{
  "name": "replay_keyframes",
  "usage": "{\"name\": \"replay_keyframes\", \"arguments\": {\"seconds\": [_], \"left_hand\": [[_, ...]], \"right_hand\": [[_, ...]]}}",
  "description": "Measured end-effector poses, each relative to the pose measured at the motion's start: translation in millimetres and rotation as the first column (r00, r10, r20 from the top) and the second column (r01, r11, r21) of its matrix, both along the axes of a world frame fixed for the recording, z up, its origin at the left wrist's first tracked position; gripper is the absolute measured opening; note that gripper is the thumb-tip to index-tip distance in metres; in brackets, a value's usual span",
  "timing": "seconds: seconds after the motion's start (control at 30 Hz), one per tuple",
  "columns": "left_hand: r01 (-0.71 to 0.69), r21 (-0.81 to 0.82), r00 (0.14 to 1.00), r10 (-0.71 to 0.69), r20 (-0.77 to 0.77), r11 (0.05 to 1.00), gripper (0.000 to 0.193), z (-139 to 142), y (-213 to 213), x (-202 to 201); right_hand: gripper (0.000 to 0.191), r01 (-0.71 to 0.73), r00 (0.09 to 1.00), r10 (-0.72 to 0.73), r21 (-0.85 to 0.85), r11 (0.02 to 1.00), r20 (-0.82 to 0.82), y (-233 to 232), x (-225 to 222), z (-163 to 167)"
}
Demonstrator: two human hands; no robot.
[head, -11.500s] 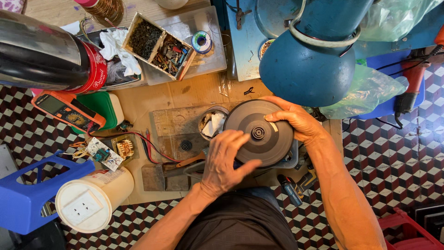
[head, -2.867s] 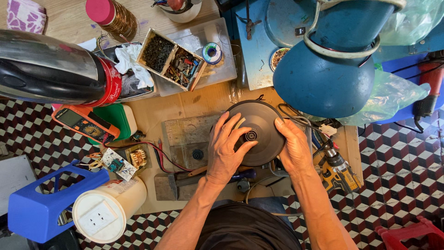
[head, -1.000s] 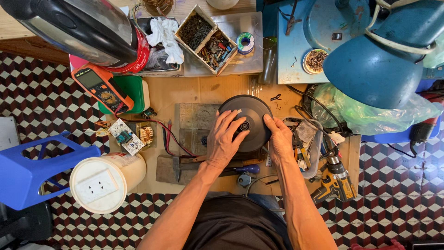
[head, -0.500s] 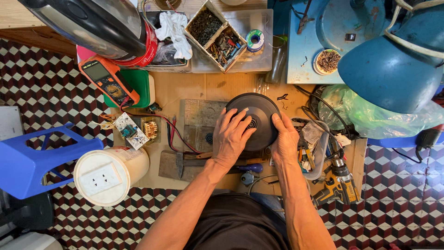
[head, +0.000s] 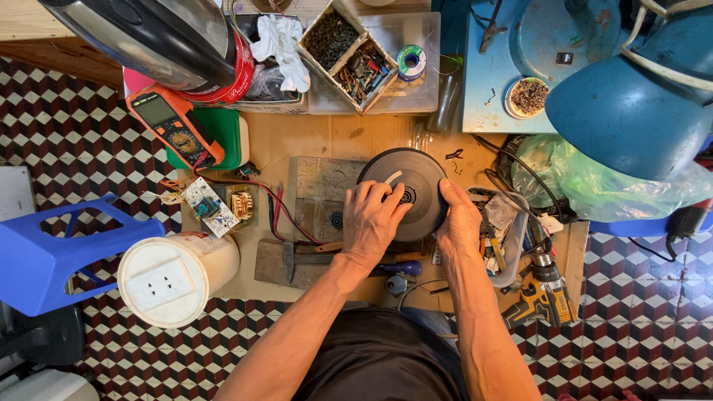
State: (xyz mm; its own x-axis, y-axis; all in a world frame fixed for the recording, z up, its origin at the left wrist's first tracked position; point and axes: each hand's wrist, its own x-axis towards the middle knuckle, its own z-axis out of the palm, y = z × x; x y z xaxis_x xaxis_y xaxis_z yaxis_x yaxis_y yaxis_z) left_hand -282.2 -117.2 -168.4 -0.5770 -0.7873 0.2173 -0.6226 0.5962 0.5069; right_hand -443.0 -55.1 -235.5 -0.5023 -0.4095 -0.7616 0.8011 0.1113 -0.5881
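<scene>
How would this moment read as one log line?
left hand: flat on dark round base | right hand: gripping its edge | base: on wooden bench

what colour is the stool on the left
Blue stool, seen in the head view.

Far left, an orange multimeter (head: pixel 173 128) shows a grey rectangular screen; a red label band (head: pixel 236 76) wraps the kettle beside it.

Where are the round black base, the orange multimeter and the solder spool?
round black base (head: pixel 422 174), head view, bare top right of centre
orange multimeter (head: pixel 172 126), head view, body middle
solder spool (head: pixel 411 62), head view, rim
</scene>
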Motion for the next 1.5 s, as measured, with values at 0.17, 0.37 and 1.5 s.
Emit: {"name": "replay_keyframes", "arguments": {"seconds": [0.17,0.37,1.5], "left_hand": [[-0.005,0.033,1.000,0.006,-0.031,0.999,0.034,-0.6,1.1,1.2],[0.006,0.039,0.998,-0.003,-0.070,0.999,0.035,-2.4,1.0,0.6],[0.000,0.078,0.997,0.006,-0.079,0.997,0.036,-5.7,-3.3,-2.8]], "right_hand": [[0.044,-0.019,0.999,0.018,-0.026,0.999,-0.039,0.6,2.3,3.1],[0.041,-0.105,0.991,0.104,-0.004,0.994,-0.087,0.9,-9.1,4.6],[0.060,-0.459,0.678,0.513,0.242,0.855,-0.526,-0.1,8.2,36.4]]}}
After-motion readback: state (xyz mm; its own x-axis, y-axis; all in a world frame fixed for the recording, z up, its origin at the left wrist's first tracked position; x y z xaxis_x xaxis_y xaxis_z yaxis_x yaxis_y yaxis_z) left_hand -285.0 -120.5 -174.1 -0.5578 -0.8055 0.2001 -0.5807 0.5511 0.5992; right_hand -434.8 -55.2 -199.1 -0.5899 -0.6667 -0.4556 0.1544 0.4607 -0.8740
